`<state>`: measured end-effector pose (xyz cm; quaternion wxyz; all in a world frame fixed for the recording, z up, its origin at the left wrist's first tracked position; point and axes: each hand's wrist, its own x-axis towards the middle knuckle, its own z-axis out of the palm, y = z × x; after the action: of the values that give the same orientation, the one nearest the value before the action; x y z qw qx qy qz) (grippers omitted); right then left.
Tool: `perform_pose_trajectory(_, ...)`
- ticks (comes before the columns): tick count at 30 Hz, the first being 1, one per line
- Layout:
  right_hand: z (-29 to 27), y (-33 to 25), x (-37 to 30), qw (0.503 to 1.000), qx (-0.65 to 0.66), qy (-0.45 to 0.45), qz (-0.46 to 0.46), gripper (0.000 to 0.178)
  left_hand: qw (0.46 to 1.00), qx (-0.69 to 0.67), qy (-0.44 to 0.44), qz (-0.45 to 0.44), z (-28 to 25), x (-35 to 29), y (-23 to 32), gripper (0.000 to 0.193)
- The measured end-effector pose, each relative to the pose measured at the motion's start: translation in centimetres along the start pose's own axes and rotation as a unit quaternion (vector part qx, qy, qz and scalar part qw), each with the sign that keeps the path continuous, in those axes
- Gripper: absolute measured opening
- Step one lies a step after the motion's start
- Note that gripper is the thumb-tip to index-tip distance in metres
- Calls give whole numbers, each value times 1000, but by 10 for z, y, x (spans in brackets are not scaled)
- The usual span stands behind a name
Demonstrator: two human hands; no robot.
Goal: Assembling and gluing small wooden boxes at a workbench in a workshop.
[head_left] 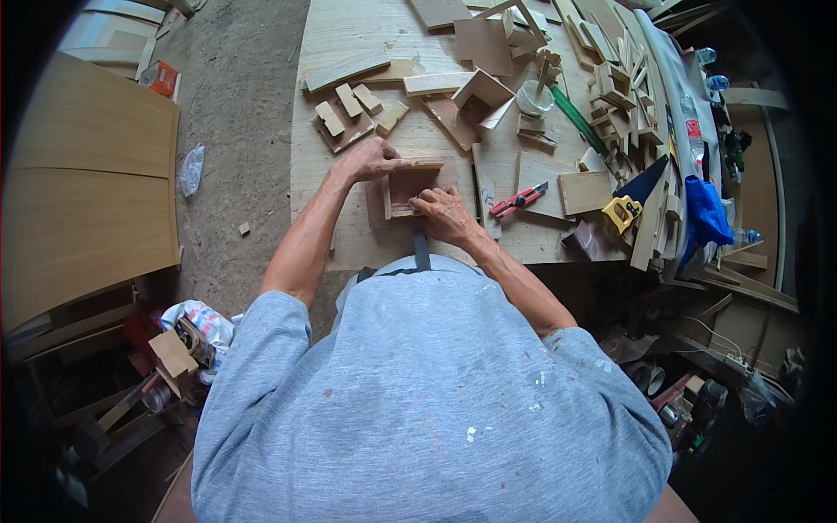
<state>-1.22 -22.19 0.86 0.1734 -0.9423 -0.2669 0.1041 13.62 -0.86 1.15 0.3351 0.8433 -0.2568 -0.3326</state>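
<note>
I see both hands on a small open wooden box (pixel 410 190) lying near the front edge of the plywood workbench (pixel 340 235). The left hand (pixel 370 159) clamps its fingers over the box's far top corner; the right hand (pixel 445 213) pinches the near lower edge. The box's inside shows only bare board. Just right of it lies a red utility knife (pixel 519 200). Farther back stands a white cup (pixel 534 98) with a stick rising from it; I cannot tell what else it holds. Loose wood offcuts (pixel 349 109) lie behind the box, well apart.
</note>
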Motion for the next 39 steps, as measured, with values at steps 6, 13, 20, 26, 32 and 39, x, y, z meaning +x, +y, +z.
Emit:
perform_pose_trajectory(6,-15,-4,-6,999,10,26,-20,62,993,-95,61,12,5,-8,1,48)
perform_pose_trajectory(13,-39,-1,-21,997,31,55,-40,61,963,-147,224,-35,3,-29,-15,47)
perform_pose_trajectory(20,-65,38,-37,973,42,226,37,46,939,-162,273,-132,54,-65,-23,62)
perform_pose_trajectory(26,-98,161,-23,883,63,418,203,35,924,-83,291,-235,73,-77,25,71)
perform_pose_trajectory(32,-120,277,8,944,-1,259,203,49,905,-103,328,-249,85,-68,28,45)
perform_pose_trajectory(39,-131,315,43,967,12,5,255,51,850,-149,407,-299,98,-86,18,29)
